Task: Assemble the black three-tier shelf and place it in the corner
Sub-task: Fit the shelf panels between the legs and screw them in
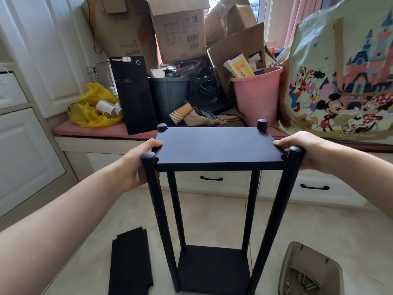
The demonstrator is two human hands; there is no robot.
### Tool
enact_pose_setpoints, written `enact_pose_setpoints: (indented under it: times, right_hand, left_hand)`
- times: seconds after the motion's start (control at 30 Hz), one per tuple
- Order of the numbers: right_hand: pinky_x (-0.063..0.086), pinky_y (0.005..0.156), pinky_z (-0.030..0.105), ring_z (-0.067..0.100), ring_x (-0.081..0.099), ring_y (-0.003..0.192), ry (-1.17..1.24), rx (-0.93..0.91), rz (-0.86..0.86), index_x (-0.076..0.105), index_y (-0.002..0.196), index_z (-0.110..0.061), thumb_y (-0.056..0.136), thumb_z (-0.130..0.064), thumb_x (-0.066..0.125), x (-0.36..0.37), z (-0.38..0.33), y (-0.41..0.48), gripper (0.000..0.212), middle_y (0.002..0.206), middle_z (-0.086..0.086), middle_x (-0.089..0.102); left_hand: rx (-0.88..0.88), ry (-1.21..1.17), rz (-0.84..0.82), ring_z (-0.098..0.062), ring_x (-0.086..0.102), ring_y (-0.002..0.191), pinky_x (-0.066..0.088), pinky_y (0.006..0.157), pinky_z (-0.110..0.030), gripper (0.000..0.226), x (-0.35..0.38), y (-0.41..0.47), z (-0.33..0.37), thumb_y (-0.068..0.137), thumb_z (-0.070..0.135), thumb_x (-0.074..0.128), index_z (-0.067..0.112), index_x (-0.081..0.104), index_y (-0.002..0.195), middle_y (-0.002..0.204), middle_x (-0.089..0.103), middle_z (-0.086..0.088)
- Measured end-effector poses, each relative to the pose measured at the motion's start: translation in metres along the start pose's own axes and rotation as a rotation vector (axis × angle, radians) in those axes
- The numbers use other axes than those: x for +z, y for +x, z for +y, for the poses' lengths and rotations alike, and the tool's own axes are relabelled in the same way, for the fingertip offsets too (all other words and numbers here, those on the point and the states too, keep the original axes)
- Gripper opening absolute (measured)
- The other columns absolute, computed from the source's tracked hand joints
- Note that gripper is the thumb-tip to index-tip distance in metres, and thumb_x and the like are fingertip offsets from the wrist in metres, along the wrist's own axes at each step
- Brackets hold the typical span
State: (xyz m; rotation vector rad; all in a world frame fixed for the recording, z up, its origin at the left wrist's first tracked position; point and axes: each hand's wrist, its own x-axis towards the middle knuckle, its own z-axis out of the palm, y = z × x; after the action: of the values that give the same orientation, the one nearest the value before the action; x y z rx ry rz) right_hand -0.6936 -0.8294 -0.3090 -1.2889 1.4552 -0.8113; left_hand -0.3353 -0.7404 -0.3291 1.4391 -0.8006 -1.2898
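The black shelf frame stands upright on the tiled floor in front of me. Its top board (217,145) sits between several round black poles, and a lower board (212,269) lies near the floor. My left hand (138,165) grips the top board's left edge behind the near left pole (158,209). My right hand (306,150) grips the right edge beside the near right pole (276,209). A third black board (130,262) with notched corners lies flat on the floor to the left of the frame.
A beige tray (291,265) with screws sits on the floor at lower right. Behind the frame runs a window bench with drawers (314,187), piled with cardboard boxes (180,30), a pink bucket (257,96), a black computer tower (136,96) and a yellow bag (89,111).
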Motion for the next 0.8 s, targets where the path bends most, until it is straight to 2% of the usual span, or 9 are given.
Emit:
enact_pose_setpoints:
  times: [0.17, 0.27, 0.4, 0.47, 0.53, 0.57, 0.63, 0.73, 0.8]
  right_hand:
    - [0.050, 0.063, 0.033, 0.019, 0.061, 0.069, 0.086, 0.042, 0.002, 0.060, 0.097, -0.013, 0.091, -0.022, 0.062, 0.004, 0.004, -0.003, 0.011, 0.083, 0.007, 0.062]
    - [0.047, 0.066, 0.036, 0.021, 0.058, 0.069, 0.077, 0.126, 0.017, 0.056, 0.087, -0.013, 0.090, -0.023, 0.062, 0.006, 0.000, -0.008, 0.012, 0.076, 0.006, 0.059]
    - [0.046, 0.067, 0.041, 0.021, 0.054, 0.066, 0.074, 0.193, 0.017, 0.052, 0.084, -0.011, 0.093, -0.022, 0.059, 0.009, -0.007, -0.012, 0.015, 0.070, 0.006, 0.055]
    - [0.050, 0.081, 0.047, 0.021, 0.053, 0.069, 0.111, 0.210, -0.008, 0.053, 0.087, -0.009, 0.093, -0.022, 0.059, 0.008, -0.005, -0.013, 0.015, 0.072, 0.007, 0.056]
    - [0.047, 0.098, 0.053, 0.022, 0.057, 0.073, 0.175, 0.210, -0.047, 0.056, 0.089, -0.010, 0.092, -0.023, 0.059, 0.004, 0.001, -0.013, 0.014, 0.074, 0.007, 0.059]
    - [0.046, 0.100, 0.054, 0.023, 0.059, 0.075, 0.198, 0.205, -0.066, 0.058, 0.089, -0.011, 0.091, -0.025, 0.059, 0.003, 0.003, -0.014, 0.014, 0.074, 0.007, 0.061]
    - [0.049, 0.096, 0.052, 0.025, 0.062, 0.076, 0.241, 0.195, -0.093, 0.060, 0.089, -0.012, 0.090, -0.026, 0.059, 0.002, 0.008, -0.013, 0.014, 0.079, 0.007, 0.064]
    - [0.054, 0.079, 0.047, 0.025, 0.064, 0.079, 0.332, 0.164, -0.106, 0.060, 0.093, -0.010, 0.088, -0.021, 0.060, 0.004, 0.013, -0.011, 0.011, 0.085, 0.008, 0.065]
    - [0.054, 0.077, 0.045, 0.023, 0.065, 0.080, 0.373, 0.131, -0.091, 0.060, 0.095, -0.010, 0.088, -0.019, 0.061, 0.006, 0.014, -0.008, 0.012, 0.087, 0.007, 0.065]
  left_hand:
    - [-0.007, -0.021, 0.042, -0.018, 0.059, 0.060, 0.049, 0.057, -0.032, 0.046, 0.001, 0.003, -0.004, 0.089, 0.049, 0.069, 0.009, 0.063, 0.112, 0.075, 0.064, -0.006]
    - [-0.041, -0.019, 0.037, -0.016, 0.057, 0.056, 0.048, 0.054, -0.031, 0.044, 0.001, 0.005, -0.002, 0.089, 0.049, 0.067, 0.009, 0.063, 0.106, 0.068, 0.063, -0.005]
    - [-0.074, -0.064, 0.034, -0.017, 0.057, 0.056, 0.048, 0.056, -0.031, 0.042, 0.001, 0.009, -0.002, 0.087, 0.048, 0.069, 0.008, 0.062, 0.101, 0.066, 0.062, -0.005]
    - [-0.094, -0.094, 0.017, -0.018, 0.059, 0.054, 0.050, 0.055, -0.032, 0.043, 0.000, 0.010, -0.004, 0.086, 0.046, 0.071, 0.007, 0.063, 0.101, 0.066, 0.063, -0.006]
    - [-0.109, -0.123, 0.002, -0.021, 0.064, 0.051, 0.055, 0.052, -0.031, 0.042, 0.000, 0.010, -0.009, 0.086, 0.043, 0.071, 0.005, 0.063, 0.101, 0.066, 0.067, -0.009]
    - [-0.104, -0.133, -0.004, -0.021, 0.066, 0.052, 0.057, 0.051, -0.031, 0.041, 0.000, 0.010, -0.012, 0.087, 0.042, 0.071, 0.005, 0.064, 0.102, 0.068, 0.069, -0.010]
    - [-0.068, -0.148, -0.022, -0.021, 0.069, 0.054, 0.057, 0.050, -0.032, 0.036, -0.001, 0.012, -0.021, 0.088, 0.040, 0.069, 0.008, 0.064, 0.104, 0.071, 0.072, -0.009]
    - [-0.031, -0.166, -0.062, -0.020, 0.070, 0.056, 0.057, 0.049, -0.031, 0.036, -0.005, 0.016, -0.032, 0.088, 0.039, 0.069, 0.008, 0.066, 0.105, 0.074, 0.073, -0.008]
    - [-0.014, -0.177, -0.088, -0.020, 0.071, 0.058, 0.057, 0.050, -0.031, 0.039, -0.006, 0.017, -0.036, 0.083, 0.040, 0.070, 0.008, 0.066, 0.105, 0.076, 0.074, -0.008]
